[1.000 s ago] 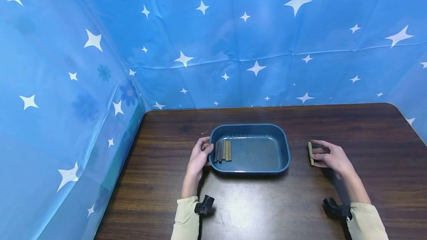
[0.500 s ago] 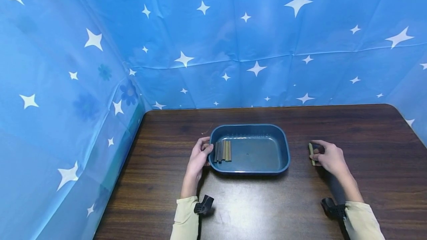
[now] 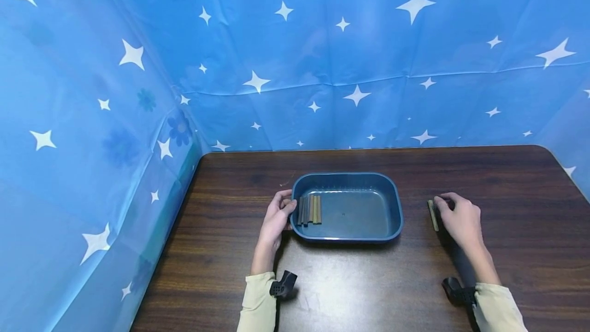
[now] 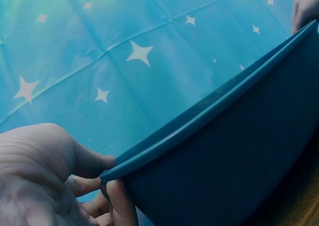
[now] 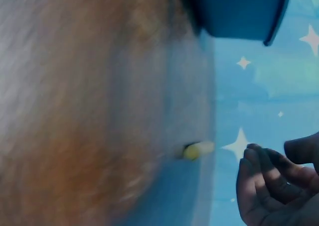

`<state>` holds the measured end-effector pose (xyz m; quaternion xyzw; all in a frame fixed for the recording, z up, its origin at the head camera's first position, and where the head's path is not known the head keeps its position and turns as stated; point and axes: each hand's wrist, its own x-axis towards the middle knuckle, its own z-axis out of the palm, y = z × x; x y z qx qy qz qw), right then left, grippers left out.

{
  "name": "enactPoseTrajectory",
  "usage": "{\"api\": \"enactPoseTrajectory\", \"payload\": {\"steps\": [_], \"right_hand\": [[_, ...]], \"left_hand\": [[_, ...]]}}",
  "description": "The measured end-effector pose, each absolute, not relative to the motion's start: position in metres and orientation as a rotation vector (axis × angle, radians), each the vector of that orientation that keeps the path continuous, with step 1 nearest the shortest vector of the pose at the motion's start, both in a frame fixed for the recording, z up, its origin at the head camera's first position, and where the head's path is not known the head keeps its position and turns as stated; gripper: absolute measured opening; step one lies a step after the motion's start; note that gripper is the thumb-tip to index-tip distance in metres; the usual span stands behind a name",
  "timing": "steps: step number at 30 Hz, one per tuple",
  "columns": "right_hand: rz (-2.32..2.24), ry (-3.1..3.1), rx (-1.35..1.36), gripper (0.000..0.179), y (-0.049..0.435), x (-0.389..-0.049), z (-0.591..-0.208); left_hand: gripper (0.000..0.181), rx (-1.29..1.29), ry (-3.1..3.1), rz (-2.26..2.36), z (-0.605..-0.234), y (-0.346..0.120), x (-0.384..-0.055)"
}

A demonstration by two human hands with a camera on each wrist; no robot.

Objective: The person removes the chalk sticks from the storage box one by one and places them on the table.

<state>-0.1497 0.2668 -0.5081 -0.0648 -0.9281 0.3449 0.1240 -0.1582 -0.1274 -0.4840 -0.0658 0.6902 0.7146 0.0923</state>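
Right hand (image 3: 462, 222): relaxed, fingers loosely bent, thumb apart from them, gripping nothing. Just beside the fingertips: loose stick (image 3: 433, 215), on the table, right of the tray and well apart from it. Slim, straight, dull olive-green along the side; round yellow end in the right wrist view, slightly blurred. In the head view, running away from the person, far end leaning a little left.

Left hand (image 3: 275, 219): pinching the tray's left rim, thumb on top, fingers under the edge. Tray (image 3: 361, 219): dark blue, rounded corners, flat on the table. Inside, against the left end: row of sticks (image 3: 315, 210), parallel, packed side by side, dark grey-brown at left, shading to olive and tan at right.

Count: 1 loose stick, 5 in the row as far as can be told, 1 tray, 2 hands, 2 pale yellow sleeves (image 3: 258, 301), 2 black wrist units (image 3: 283, 285).

Underneath: dark wood-grain table (image 3: 221, 250), glossy near the front. Behind and at left: blue backdrop (image 3: 295, 55) with white four-point stars.
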Motion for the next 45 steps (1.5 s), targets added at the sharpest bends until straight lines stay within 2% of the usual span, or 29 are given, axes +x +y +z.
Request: {"api": "enactPoseTrajectory", "payload": {"steps": [7,14,24,33,45], "right_hand": [[1.046,-2.509,-0.242,0.032,0.251,-0.145,-0.490],[1.155,-2.419,-0.118,0.030,0.228,-0.140,-0.469],[1.304,-2.437,0.007,0.033,0.189,-0.137,-0.451],[1.401,-2.535,0.157,0.028,0.162,-0.140,-0.452],[1.597,-2.669,0.212,0.022,0.122,-0.146,-0.468]], "left_hand": [[0.041,-0.199,2.048,2.112,-0.490,-0.129,-0.160],[0.041,-0.206,2.028,2.146,-0.512,-0.132,-0.170],[0.037,-0.233,2.075,2.145,-0.515,-0.130,-0.168],[0.037,-0.235,2.069,2.156,-0.516,-0.129,-0.170],[0.039,-0.228,2.069,2.151,-0.516,-0.131,-0.168]]}}
